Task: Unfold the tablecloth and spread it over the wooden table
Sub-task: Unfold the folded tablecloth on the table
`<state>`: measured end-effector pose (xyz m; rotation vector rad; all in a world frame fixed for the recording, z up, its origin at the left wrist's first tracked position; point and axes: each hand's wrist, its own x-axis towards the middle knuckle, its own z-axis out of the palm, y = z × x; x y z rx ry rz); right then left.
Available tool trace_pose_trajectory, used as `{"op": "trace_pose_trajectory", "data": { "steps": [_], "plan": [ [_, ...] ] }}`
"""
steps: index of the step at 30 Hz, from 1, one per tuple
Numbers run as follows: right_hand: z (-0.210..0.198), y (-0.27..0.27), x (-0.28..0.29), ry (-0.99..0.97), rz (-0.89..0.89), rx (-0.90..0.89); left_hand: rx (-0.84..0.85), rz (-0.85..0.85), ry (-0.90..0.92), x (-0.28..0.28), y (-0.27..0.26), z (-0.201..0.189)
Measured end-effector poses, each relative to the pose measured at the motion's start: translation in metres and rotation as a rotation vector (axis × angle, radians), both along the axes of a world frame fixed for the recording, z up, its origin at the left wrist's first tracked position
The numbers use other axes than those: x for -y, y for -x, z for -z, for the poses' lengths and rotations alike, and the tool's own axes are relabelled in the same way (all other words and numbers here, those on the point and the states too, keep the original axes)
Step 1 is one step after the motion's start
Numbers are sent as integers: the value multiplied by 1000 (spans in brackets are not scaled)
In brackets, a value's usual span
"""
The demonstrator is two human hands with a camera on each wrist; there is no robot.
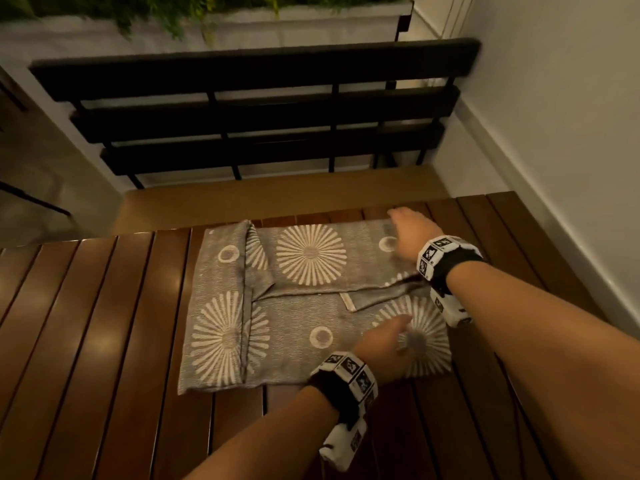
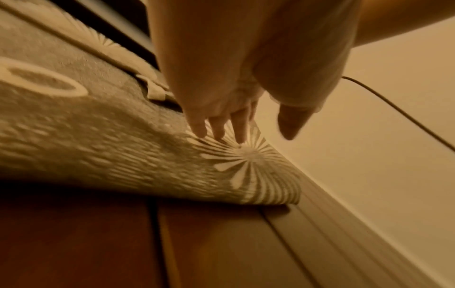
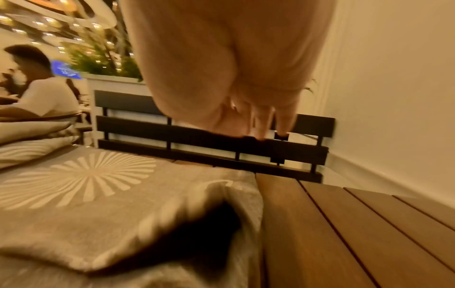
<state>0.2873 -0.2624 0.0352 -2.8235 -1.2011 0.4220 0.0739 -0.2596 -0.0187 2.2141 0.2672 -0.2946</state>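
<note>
A grey tablecloth [image 1: 304, 306] with white sunburst and ring patterns lies folded on the brown slatted wooden table [image 1: 104, 341], with a few flaps loosely turned over. My left hand [image 1: 398, 332] reaches over its near right part. In the left wrist view its straight fingertips [image 2: 219, 134] touch the tablecloth [image 2: 123, 146] beside a sunburst, with the thumb held apart. My right hand [image 1: 398, 230] hovers over the cloth's far right corner. Its fingers [image 3: 261, 126] point down above the tablecloth [image 3: 110, 194] and hold nothing.
A dark slatted bench [image 1: 259, 109] stands just beyond the table's far edge. A white wall [image 1: 571, 133] runs close along the right side. A white planter [image 1: 277, 22] with greenery sits behind the bench. A seated person [image 3: 41, 93] is off to the left.
</note>
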Motion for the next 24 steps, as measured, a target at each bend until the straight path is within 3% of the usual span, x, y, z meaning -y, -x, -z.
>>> {"op": "trace_pose_trajectory", "data": {
  "steps": [2, 5, 9, 13, 15, 18, 21, 24],
  "plan": [
    [8, 12, -2, -70, -185, -4, 140, 24, -260, -17, 4, 10],
    [38, 35, 9, 116, -366, -25, -47, -51, -498, -43, 13, 21],
    [76, 38, 52, 248, -241, -97, -248, -79, -496, -62, 25, 41],
    [67, 28, 54, 353, -36, -46, -316, -51, -486, -60, 22, 41],
    [54, 40, 26, 214, -79, 2, -337, -46, -480, -59, 20, 38],
    [39, 74, -23, -44, -292, -47, -357, -46, -497, -61, 19, 34],
    [48, 81, -60, 37, -406, -84, -325, -50, -539, -59, 18, 30],
    [61, 60, -70, 165, -309, -167, -122, -179, -622, -82, 9, 15]
  ]
}}
